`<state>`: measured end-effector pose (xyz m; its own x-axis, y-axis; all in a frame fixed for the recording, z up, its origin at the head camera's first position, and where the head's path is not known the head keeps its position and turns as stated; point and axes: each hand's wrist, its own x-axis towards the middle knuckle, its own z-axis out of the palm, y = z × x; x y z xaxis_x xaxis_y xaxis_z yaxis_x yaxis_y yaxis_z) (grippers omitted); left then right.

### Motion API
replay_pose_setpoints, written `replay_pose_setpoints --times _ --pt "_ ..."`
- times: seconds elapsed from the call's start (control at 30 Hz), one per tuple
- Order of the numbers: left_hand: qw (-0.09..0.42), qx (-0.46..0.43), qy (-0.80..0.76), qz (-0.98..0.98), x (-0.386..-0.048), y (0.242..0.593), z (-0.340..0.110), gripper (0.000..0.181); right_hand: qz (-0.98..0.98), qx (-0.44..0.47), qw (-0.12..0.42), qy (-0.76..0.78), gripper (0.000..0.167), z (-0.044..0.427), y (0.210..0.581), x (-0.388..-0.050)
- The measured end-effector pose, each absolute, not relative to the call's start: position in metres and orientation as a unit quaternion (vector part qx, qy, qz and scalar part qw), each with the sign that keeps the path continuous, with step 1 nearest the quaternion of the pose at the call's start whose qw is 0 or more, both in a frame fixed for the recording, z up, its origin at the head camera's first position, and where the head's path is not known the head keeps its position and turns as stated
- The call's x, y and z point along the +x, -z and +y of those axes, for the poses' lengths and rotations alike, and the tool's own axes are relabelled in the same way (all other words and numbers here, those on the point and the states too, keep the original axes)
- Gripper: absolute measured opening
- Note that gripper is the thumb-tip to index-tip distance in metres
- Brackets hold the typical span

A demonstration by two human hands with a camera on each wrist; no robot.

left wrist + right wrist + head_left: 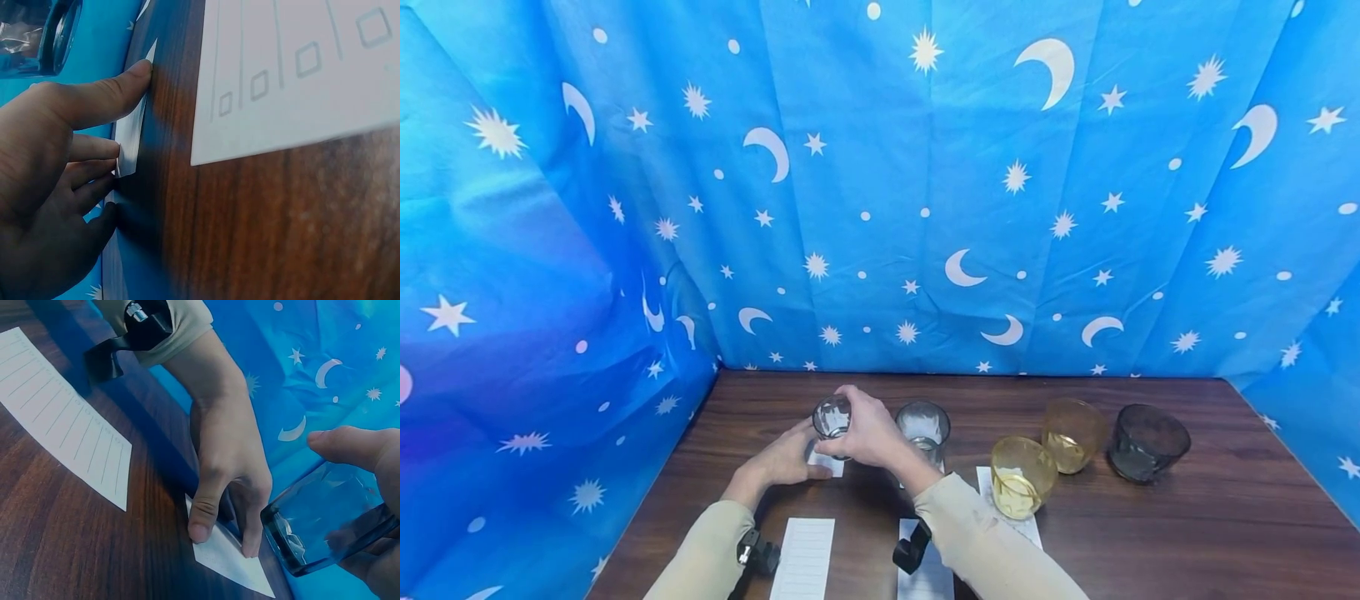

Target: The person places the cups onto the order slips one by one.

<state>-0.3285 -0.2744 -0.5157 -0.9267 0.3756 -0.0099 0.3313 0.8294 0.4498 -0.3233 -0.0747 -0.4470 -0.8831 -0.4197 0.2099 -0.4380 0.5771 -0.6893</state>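
Note:
My right hand (871, 429) (378, 450) grips a small clear glass (832, 412) (325, 515), tilted and raised off the table in the right wrist view. Below it, a small white paper (827, 465) (129, 150) (230, 561) lies on the wood. My left hand (782, 457) (59, 144) (226, 450) rests over this paper, thumb tip on one edge and extended fingers at the other. The base of the glass (28, 37) shows above that hand in the left wrist view.
Another clear glass (922, 427) stands right of my hands. Farther right are two amber glasses (1022, 475) (1072, 435) and a dark one (1146, 443). Lined sheets (802, 558) (925, 579) lie near the front; another (1028, 528) is partly under an amber glass. A starry curtain (887, 183) surrounds the table.

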Motion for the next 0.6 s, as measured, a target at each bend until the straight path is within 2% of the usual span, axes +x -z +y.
replay_pose_setpoints --times 0.47,0.6 --pt "0.042 0.205 -0.250 0.945 -0.327 0.514 -0.274 0.094 -0.896 0.231 0.004 -0.380 0.080 -0.082 0.457 -0.325" --pt "0.044 0.198 -0.253 0.946 -0.328 0.517 -0.277 0.093 -0.894 0.236 -0.002 -0.381 0.080 -0.085 0.462 -0.325"
